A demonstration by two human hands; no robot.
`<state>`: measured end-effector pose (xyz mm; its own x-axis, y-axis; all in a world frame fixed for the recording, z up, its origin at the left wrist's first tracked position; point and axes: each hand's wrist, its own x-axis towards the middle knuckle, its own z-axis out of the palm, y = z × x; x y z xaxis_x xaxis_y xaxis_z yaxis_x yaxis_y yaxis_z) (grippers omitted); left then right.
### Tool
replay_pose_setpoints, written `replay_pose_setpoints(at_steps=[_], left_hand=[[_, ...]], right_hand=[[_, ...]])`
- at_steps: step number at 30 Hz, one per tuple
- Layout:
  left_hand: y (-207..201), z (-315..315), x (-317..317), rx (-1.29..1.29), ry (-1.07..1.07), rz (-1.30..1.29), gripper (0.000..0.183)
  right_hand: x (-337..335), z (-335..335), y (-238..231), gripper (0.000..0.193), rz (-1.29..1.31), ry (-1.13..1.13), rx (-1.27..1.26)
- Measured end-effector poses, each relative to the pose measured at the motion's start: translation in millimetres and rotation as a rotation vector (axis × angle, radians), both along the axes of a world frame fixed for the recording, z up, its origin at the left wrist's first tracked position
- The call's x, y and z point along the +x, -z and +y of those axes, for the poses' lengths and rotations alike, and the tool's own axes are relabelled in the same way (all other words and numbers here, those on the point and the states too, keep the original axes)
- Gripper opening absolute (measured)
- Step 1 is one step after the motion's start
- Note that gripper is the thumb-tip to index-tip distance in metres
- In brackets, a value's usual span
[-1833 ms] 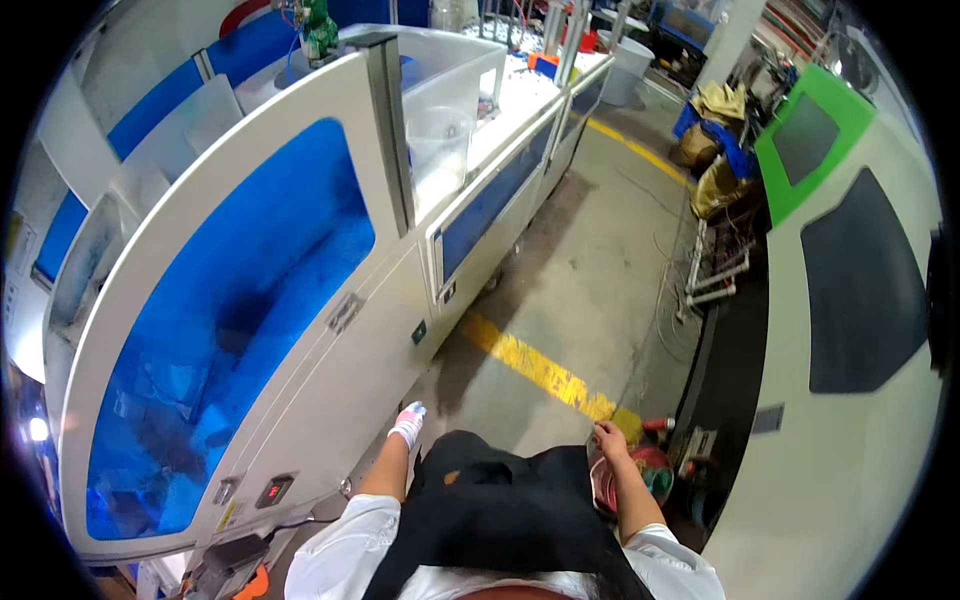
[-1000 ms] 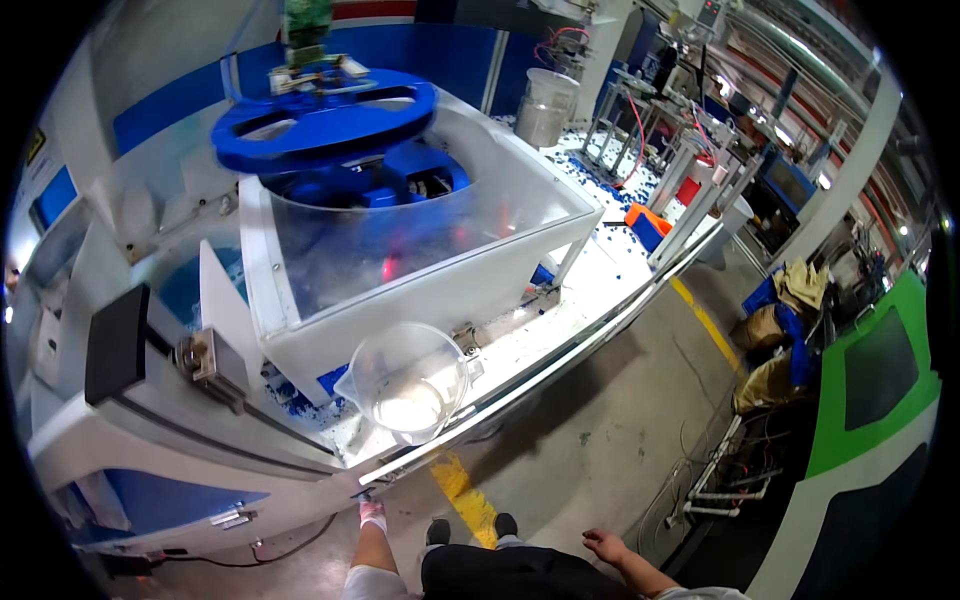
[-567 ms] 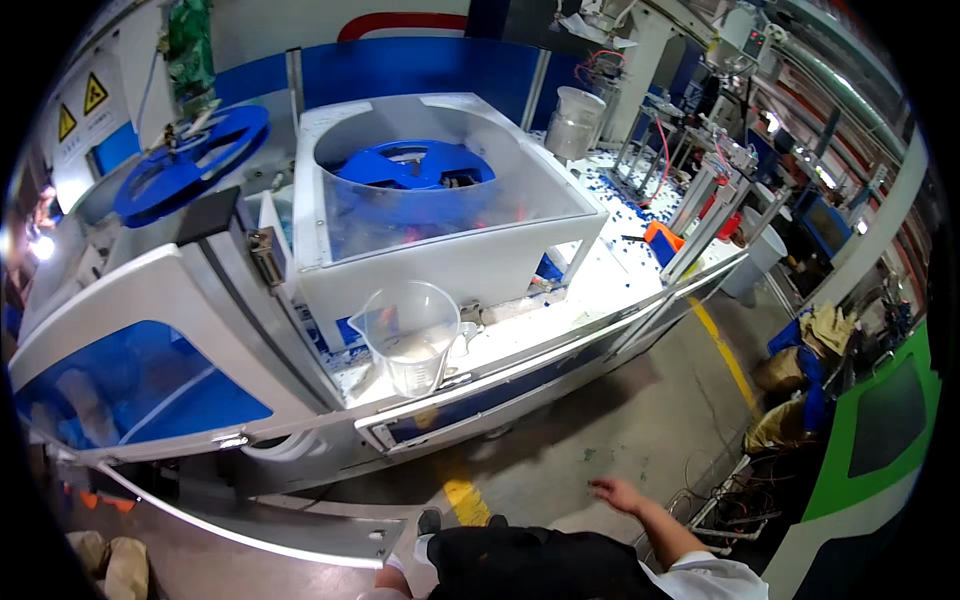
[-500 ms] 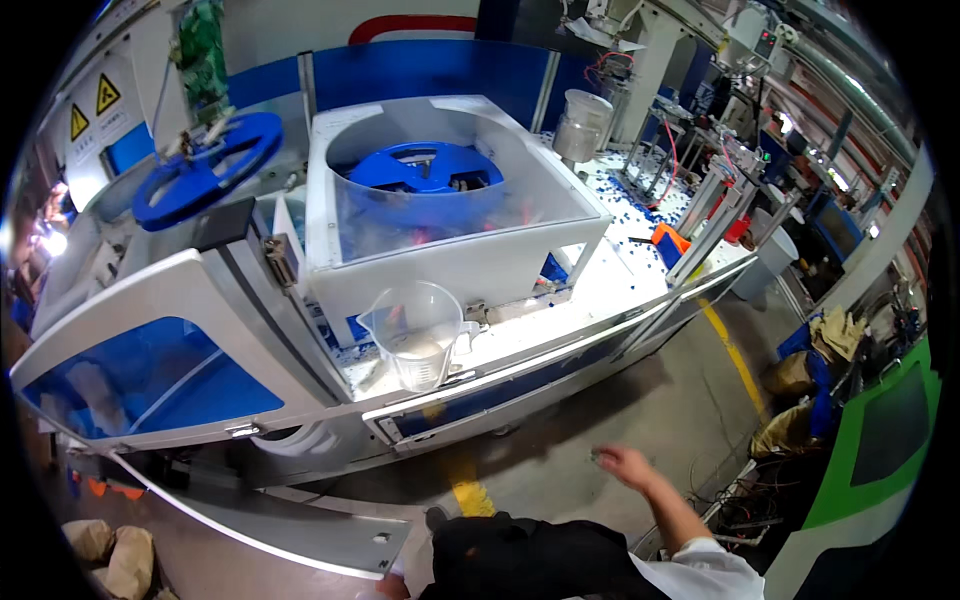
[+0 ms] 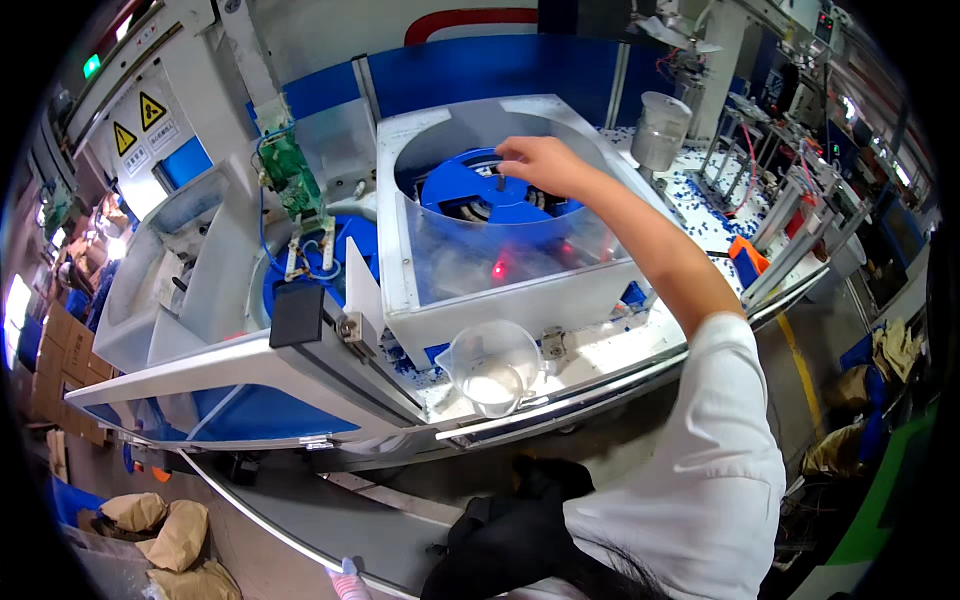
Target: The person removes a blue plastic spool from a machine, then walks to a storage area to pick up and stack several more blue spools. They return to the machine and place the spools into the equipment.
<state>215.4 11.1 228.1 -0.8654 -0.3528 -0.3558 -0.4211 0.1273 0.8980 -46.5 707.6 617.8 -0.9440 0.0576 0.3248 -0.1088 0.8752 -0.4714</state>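
Note:
My right hand (image 5: 542, 165) reaches over the white machine housing (image 5: 510, 290). Its fingers are curled at a dark upright knob (image 5: 501, 183) in the middle of a blue spoked wheel (image 5: 470, 195), and they seem closed on it. The wheel sits inside the round opening; two red lights glow beneath it. At the lower edge, part of my left hand (image 5: 348, 583), in a striped pinkish-white covering, lies by the rim of a grey panel (image 5: 400, 535); its fingers are mostly hidden. A clear measuring jug (image 5: 495, 345) with pale contents stands in front of the housing.
Left of the housing, a green-wrapped arm (image 5: 290, 175) hangs over another blue wheel (image 5: 355, 240). A metal canister (image 5: 661, 130) stands behind right, near scattered blue bits and an orange-and-blue scoop (image 5: 747, 258). Paper sacks (image 5: 180, 535) lie at lower left.
My right hand has risen from above the floor to the blue wheel's knob. The view has shifted left. The wheel under the green-wrapped arm now sits lower, beside the housing.

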Motion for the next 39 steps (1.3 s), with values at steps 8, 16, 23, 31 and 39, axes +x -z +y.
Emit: replay_pose_setpoints(at_steps=[8,16,23,31,39], left_hand=[[-63,73,-14,-0.607,-0.255,-0.294,0.065],[-24,35,4,-0.54,-0.263,-0.175,0.066],[-59,58,-3,-0.663,-0.32,-0.277,0.061],[-74,86,-28,-0.583,-0.334,-0.34,0.052],[-34,62,-21,-0.446,-0.289,-0.098,0.053]], right_hand=[[-161,45,98,0.102,-0.781,0.028,0.517],[-177,49,99,0.108,-0.679,-0.069,0.595],[-172,62,5,0.089,-0.133,0.033,0.557],[-81,83,-134,0.091,-0.018,-0.998,-0.699],[20,58,-93,0.101,0.01,-0.958,-1.365]])
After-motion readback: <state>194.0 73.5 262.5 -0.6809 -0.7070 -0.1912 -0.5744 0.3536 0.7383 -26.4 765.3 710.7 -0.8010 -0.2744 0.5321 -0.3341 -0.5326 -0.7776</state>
